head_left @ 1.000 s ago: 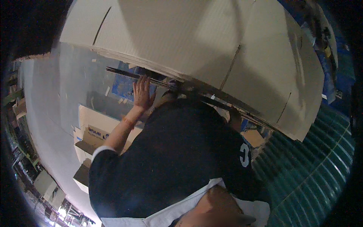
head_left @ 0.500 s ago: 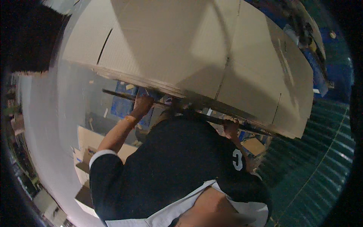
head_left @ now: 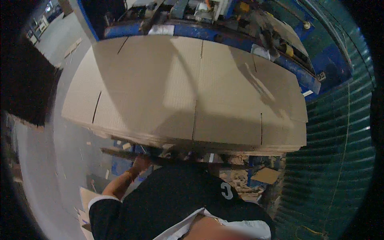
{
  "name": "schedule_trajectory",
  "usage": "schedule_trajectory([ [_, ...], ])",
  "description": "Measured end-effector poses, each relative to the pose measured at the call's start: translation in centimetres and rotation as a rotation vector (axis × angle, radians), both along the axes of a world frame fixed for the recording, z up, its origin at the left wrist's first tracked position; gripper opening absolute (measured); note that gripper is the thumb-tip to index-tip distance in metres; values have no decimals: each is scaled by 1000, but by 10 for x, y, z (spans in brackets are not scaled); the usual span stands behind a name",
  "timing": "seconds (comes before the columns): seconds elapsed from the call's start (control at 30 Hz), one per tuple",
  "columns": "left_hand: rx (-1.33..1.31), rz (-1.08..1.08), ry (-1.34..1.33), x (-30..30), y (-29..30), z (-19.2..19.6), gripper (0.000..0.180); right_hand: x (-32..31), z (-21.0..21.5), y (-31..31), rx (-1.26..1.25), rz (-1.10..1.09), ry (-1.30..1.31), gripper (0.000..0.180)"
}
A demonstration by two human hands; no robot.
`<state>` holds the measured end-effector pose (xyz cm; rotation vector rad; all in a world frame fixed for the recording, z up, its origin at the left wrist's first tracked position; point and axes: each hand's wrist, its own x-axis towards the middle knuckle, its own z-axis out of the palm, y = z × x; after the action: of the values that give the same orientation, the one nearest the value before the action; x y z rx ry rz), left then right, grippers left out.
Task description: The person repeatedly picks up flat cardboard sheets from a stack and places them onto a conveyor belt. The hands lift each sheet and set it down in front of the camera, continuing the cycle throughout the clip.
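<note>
A stack of flat, slotted cardboard sheets (head_left: 172, 84) spans the view in front of me. Along its near side, just below the edge, runs a long dark bar (head_left: 116, 153). My left hand (head_left: 141, 161) is closed around the left part of this bar, its fingers partly hidden and slightly blurred. My right hand and forearm do not show; the bar's right part carries no visible hand.
Beyond the stack stands a machine with a blue beam (head_left: 192, 33). A green corrugated wall (head_left: 328, 160) rises at right. Cardboard scraps (head_left: 236, 180) and a loose cardboard piece (head_left: 265, 175) lie below the bar. Grey floor (head_left: 40, 168) stretches out at left.
The view has tilted up, so the stack sits lower and the machine's blue beam shows. My right hand, earlier on the bar's right part, has gone from sight. My left hand stays on the bar.
</note>
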<state>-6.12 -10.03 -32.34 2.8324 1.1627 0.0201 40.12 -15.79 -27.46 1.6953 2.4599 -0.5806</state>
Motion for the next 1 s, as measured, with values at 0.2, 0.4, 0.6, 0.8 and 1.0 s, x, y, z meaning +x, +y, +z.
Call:
schedule_trajectory([
  [0.2,-251,158,31,8,10,10,15,-15,-8,10,81,9,14,23],
  [0.4,-329,29,370,25,43,173,18,-36,34,-2,140,6,84,19],
  [0.6,-33,77,-77,4,68,391,38,-11,218,8,-242,-275,120,27],
  [0.8,1041,-145,-112,-39,156,499,66,-10,409,95,417,-154,153,35],
  [1.0,1115,404,-112,-35,269,479,63,-21,456,189,1185,-311,-46,41],
])
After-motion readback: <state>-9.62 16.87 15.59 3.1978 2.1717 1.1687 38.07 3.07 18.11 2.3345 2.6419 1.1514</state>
